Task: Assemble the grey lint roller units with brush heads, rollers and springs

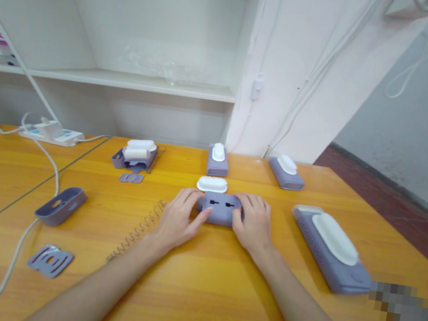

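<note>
A grey-purple plastic housing (220,214) with two dark slots lies on the table between my hands. My left hand (181,212) grips its left end, thumb along the near side. My right hand (255,221) holds the opposite end, fingers on top and thumb at the front. Just behind the housing sits a white bristled brush head (212,184). A long metal coil spring (138,229) stretches beside my left forearm. Farther left are a hollow grey-purple shell (61,206) and a flat slotted plate (50,260).
Grey-purple cases with white oval pieces stand at the back (217,166), back right (286,172) and right (332,248). Loose parts (137,155) are grouped at back left. A white cable (20,244) runs along the left from a power strip (51,132). White shelving (137,83) rises behind.
</note>
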The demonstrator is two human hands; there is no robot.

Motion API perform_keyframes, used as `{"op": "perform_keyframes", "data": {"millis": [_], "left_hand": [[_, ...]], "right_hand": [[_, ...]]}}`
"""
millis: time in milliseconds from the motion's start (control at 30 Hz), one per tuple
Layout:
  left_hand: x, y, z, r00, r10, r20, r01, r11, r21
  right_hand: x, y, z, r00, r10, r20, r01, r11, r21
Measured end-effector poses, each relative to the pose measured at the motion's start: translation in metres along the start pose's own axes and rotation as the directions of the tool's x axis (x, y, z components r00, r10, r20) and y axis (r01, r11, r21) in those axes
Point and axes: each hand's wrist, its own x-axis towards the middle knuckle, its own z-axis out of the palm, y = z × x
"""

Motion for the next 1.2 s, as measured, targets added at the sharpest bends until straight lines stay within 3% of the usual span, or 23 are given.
{"op": "perform_keyframes", "data": {"millis": [133, 333, 600, 867, 1033, 1133, 1200], "left_hand": [[0.004, -0.009, -0.001, 0.997, -0.077, -0.033, 0.076, 0.997, -0.014], [0.009, -0.032, -0.008, 0.957, -0.143, -0.251, 0.197, 0.958, 0.207], [0.013, -0.052, -0.016, 0.981, -0.057, -0.188, 0.104, 0.961, 0.255], [0.013, -0.055, -0.017, 0.997, 0.079, -0.017, -0.07, 0.946, 0.316], [0.019, -0.083, -0.035, 0.983, 0.16, 0.091, -0.184, 0.868, 0.461], [0.022, -0.098, -0.043, 0.99, 0.139, -0.009, -0.115, 0.851, 0.513], [0.025, -0.097, -0.041, 0.993, 0.105, -0.054, -0.062, 0.855, 0.515]], "right_hand": [[-0.001, -0.001, 0.0, 1.0, 0.001, -0.01, -0.001, 1.0, 0.005], [-0.001, -0.001, 0.001, 1.0, 0.007, -0.009, -0.007, 1.0, 0.006], [-0.001, -0.001, 0.0, 1.0, 0.009, -0.014, -0.009, 1.0, 0.023], [-0.001, -0.001, 0.0, 1.0, 0.018, -0.023, -0.017, 0.999, 0.028], [-0.001, -0.002, 0.0, 1.0, 0.025, -0.017, -0.025, 0.999, 0.025], [-0.001, -0.002, 0.0, 1.0, 0.025, -0.019, -0.024, 0.999, 0.021], [-0.001, -0.002, 0.0, 0.999, 0.026, -0.018, -0.026, 1.0, 0.016]]}}
